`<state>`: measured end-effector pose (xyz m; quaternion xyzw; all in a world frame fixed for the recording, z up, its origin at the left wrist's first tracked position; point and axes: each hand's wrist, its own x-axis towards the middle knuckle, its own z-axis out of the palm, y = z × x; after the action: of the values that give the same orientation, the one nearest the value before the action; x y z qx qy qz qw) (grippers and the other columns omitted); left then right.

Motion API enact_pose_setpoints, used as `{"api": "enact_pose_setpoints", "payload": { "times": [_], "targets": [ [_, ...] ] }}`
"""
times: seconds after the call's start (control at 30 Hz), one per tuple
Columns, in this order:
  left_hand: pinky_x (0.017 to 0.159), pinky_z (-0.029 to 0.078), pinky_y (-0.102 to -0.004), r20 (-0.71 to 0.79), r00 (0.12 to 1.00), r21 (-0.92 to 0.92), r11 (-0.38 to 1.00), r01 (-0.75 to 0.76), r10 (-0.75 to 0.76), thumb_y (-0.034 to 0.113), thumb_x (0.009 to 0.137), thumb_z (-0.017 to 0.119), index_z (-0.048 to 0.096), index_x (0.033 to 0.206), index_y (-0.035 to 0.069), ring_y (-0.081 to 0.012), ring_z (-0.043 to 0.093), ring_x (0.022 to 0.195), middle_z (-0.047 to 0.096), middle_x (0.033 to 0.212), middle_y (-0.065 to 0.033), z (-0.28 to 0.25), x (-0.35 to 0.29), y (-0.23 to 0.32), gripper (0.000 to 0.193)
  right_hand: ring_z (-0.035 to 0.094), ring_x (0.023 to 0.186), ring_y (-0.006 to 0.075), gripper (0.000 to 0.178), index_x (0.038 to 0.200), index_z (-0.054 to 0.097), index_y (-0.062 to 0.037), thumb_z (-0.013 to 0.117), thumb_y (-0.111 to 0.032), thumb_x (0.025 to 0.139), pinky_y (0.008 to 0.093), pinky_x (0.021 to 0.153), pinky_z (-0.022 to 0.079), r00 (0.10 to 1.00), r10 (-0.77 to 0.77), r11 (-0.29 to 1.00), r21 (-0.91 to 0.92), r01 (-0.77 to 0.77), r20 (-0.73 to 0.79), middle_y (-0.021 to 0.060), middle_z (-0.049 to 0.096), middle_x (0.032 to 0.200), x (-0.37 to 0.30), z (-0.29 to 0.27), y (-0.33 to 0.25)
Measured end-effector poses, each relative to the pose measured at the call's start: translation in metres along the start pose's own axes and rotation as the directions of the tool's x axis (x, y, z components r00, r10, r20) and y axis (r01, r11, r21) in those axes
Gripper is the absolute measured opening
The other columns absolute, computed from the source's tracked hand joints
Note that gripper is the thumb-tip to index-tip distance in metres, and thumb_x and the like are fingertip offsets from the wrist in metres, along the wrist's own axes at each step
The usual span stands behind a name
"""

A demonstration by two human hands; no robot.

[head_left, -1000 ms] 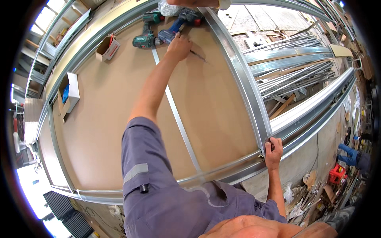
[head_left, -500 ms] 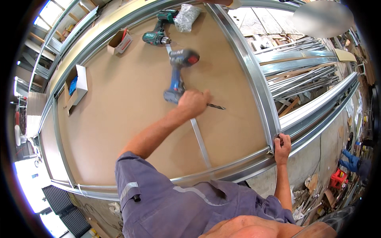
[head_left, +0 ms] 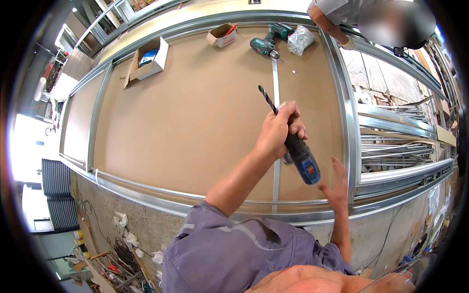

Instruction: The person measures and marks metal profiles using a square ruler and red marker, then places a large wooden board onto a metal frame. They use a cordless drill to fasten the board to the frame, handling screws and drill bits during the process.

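Note:
My left hand point(head_left: 286, 128) is wrapped round the front part of a blue-and-black cordless drill point(head_left: 304, 163). Its long dark drill bit point(head_left: 267, 97) points up and to the left, and the blue end with a red patch faces my right hand. Spread and a little blurred, the fingers of my right hand point(head_left: 337, 188) are close to that end of the drill, with nothing seen in them. Below both hands lies a large brown panel point(head_left: 195, 122) set in a metal frame point(head_left: 348, 127).
On the panel's far side are a green cordless drill point(head_left: 266, 47), a bag of small parts point(head_left: 301, 40), a small open box point(head_left: 222, 36) and a larger white box point(head_left: 156, 58). Another person's gloved hand point(head_left: 349, 43) is at the far right corner. Metal profiles point(head_left: 395, 122) lie beyond the frame.
The drill has swung round in my left hand, its blue end now nearer me and its bit pointing away. My right hand has left the frame's corner and opened. Another person has come into view.

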<state>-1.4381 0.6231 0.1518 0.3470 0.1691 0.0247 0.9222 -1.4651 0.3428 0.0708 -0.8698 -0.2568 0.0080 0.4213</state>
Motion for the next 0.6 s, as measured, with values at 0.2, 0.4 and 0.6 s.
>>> {"api": "enact_pose_setpoints", "payload": {
  "times": [0.2,0.4,0.6],
  "targets": [
    [0.062,0.053,-0.0399,-0.081,0.99,-0.285,0.955,0.084,-0.111,0.028,0.103,0.053,0.05,0.093,0.007,-0.0186,0.053,0.058,0.039,0.059,0.0003,-0.014,-0.001,-0.032,0.024,0.064,0.109,0.0214,0.072,0.14,0.051,-0.0035,0.084,-0.008,0.077,0.0334,0.095,0.052,0.97,0.07,0.886,0.433,-0.169,0.235,0.0113,0.065,0.127,0.01,0.059,0.017],
    [0.092,0.053,-0.0411,0.355,0.932,0.267,0.963,-0.019,-0.08,0.051,0.099,0.057,0.052,0.129,-0.002,-0.0245,0.065,0.098,0.065,0.104,-0.0139,-0.06,0.042,-0.04,0.061,0.064,0.098,0.0138,0.034,0.123,0.061,-0.0022,0.07,-0.002,0.091,0.0285,0.082,0.054,0.962,0.155,0.701,0.662,-0.267,0.224,0.0066,0.066,0.111,0.005,0.081,0.037],
    [0.092,0.051,-0.0401,0.01,0.973,0.987,0.151,-0.046,0.231,0.046,0.087,0.072,0.065,0.125,0.002,-0.026,0.067,0.104,0.071,0.108,-0.0201,-0.22,0.198,0.034,0.058,0.063,0.098,0.0148,0.036,0.126,0.059,-0.0039,0.067,0.002,0.092,0.0265,0.081,0.054,0.945,0.274,0.678,0.661,-0.32,0.177,0.0067,0.065,0.111,-0.004,0.079,0.025]
  ]
}}
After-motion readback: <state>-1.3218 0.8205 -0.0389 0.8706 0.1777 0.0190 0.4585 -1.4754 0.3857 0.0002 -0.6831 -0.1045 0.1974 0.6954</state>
